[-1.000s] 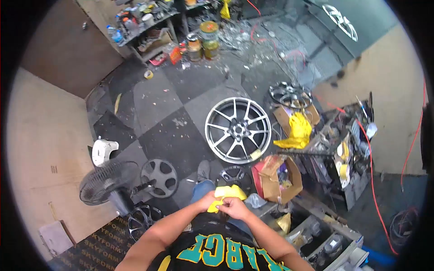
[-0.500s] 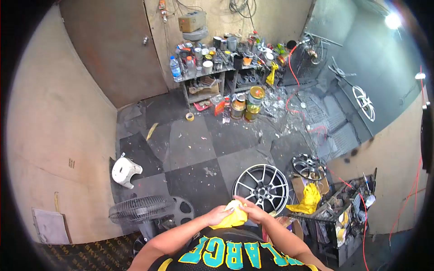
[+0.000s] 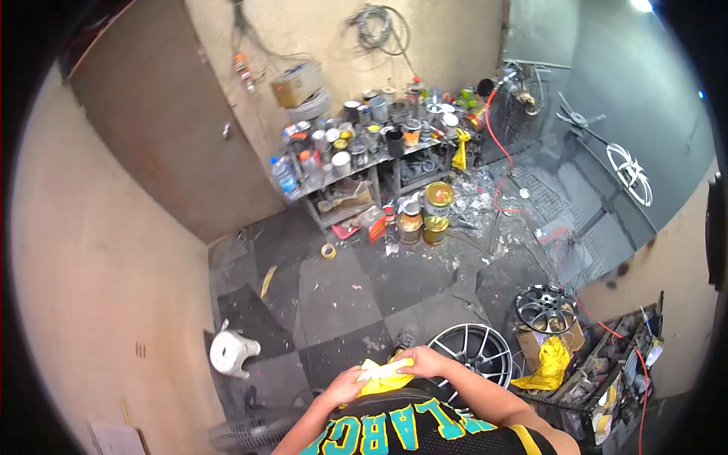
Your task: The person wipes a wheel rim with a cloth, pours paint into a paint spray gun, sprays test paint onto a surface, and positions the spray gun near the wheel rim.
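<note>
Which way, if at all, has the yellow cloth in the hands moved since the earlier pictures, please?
Yes: judged against the silver-spoked wheel on the floor, the yellow cloth has gone from below it in the view to its left.

A brown door [image 3: 152,129] stands between pale walls [image 3: 98,273] beside a cluttered workbench [image 3: 326,182], a white stool [image 3: 231,353] sits on the grey-and-black chequered floor [image 3: 337,292], and what seems a lamp [image 3: 641,4] glows upper right.
</note>
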